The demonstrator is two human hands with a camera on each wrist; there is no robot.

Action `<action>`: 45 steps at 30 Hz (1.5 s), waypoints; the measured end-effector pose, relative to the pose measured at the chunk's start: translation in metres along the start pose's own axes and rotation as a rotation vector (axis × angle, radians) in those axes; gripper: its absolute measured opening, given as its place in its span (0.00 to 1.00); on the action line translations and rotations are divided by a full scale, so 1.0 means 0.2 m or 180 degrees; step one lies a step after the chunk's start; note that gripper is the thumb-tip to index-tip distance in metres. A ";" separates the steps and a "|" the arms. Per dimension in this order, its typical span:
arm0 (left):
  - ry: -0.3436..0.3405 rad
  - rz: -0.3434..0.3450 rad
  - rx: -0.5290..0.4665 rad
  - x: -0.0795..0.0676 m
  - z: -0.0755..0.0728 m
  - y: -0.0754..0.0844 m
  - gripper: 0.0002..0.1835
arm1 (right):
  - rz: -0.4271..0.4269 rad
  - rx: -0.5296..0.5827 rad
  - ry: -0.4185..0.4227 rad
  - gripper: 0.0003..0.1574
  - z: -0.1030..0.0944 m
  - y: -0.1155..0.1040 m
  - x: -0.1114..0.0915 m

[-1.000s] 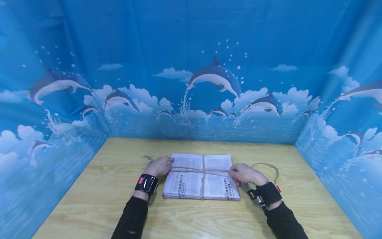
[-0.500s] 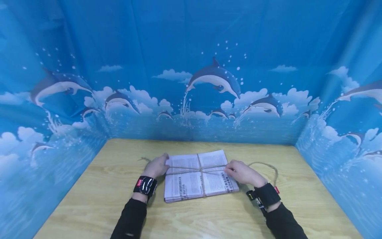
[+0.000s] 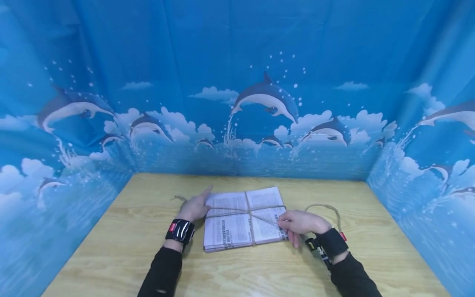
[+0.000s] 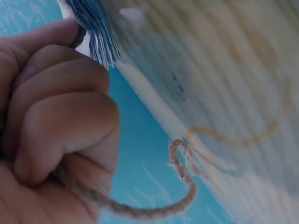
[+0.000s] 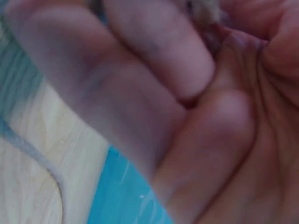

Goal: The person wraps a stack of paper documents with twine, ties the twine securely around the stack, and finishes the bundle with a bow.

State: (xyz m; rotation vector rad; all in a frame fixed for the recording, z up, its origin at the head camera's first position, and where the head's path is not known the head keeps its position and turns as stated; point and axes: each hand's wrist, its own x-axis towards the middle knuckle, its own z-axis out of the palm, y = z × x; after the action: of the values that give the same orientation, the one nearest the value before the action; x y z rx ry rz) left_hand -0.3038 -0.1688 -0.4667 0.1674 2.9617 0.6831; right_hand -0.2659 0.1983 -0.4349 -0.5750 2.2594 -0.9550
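Note:
A stack of folded newspapers [image 3: 231, 229] lies slightly turned on the table. Brown twine [image 3: 251, 227] crosses over its top in both directions and meets near the middle. At the stack's left edge is my left hand [image 3: 193, 208]. The left wrist view shows its curled fingers [image 4: 70, 119] gripping the twine, whose frayed tail [image 4: 154, 212] loops out, while a fingertip touches the paper edges. My right hand [image 3: 302, 222] pinches a strand slanting from the crossing over the near right part of the stack. Its fingers [image 5: 126, 93] fill the right wrist view and mostly hide the twine there.
A loose length of twine [image 3: 330, 207] curves over the wooden table [image 3: 237, 272] behind the right wrist. Another short end [image 3: 179, 198] lies beyond the left hand. Blue dolphin-print curtains [image 3: 237, 159] enclose the table's back and sides.
The stack has turned a little, its right side swinging away from me. My right hand has since drawn its strand nearer to me, so the strand now slants. The left hand has shifted only slightly.

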 end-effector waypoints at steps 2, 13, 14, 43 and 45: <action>-0.0017 0.0020 0.0045 0.00 0.01 0.00 0.40 | -0.0001 -0.0015 0.0037 0.16 0.00 0.00 0.00; -0.0372 0.0122 -0.0180 -0.03 -0.03 -0.03 0.25 | -0.0149 -0.0925 0.0736 0.20 -0.03 0.01 0.03; -0.0409 0.0129 -0.0191 -0.04 -0.04 -0.03 0.21 | -0.0154 -0.0945 0.0780 0.20 -0.04 0.02 0.04; -0.0382 0.0736 -0.0182 -0.02 0.01 0.07 0.11 | 0.0135 -0.1484 0.0964 0.27 -0.02 0.09 0.06; -0.0612 0.0724 -0.0302 -0.03 -0.01 0.07 0.09 | 0.0202 -0.1501 0.0987 0.28 -0.02 0.10 0.07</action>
State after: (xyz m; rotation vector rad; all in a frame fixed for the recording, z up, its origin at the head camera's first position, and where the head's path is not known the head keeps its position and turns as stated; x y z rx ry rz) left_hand -0.2967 -0.1586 -0.4581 0.5367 2.7447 0.7827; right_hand -0.2808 0.2047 -0.4531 -0.5768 2.7906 -0.5000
